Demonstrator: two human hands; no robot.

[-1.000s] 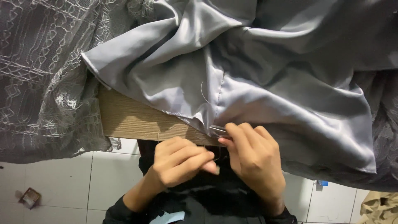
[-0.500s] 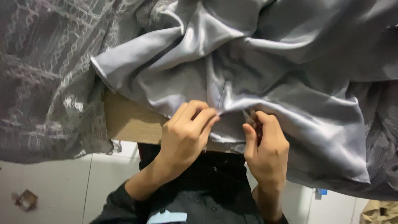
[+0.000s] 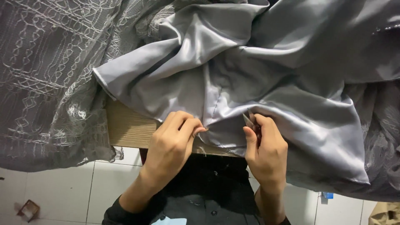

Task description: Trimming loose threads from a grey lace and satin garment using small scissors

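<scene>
Your left hand [image 3: 173, 141] pinches the grey satin [image 3: 291, 125] at its seam; your right hand [image 3: 266, 146] grips small metal snips [image 3: 248, 120]. Satin looks slippery and limp: hold near the seam.

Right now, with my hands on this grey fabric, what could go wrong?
The pointed metal tool in your right hand sits against the grey satin and could nick or snag it. Your left hand pinches the seam close by, so a slip might jab a finger. Much of the satin hangs off the wooden table and may slide.
</scene>
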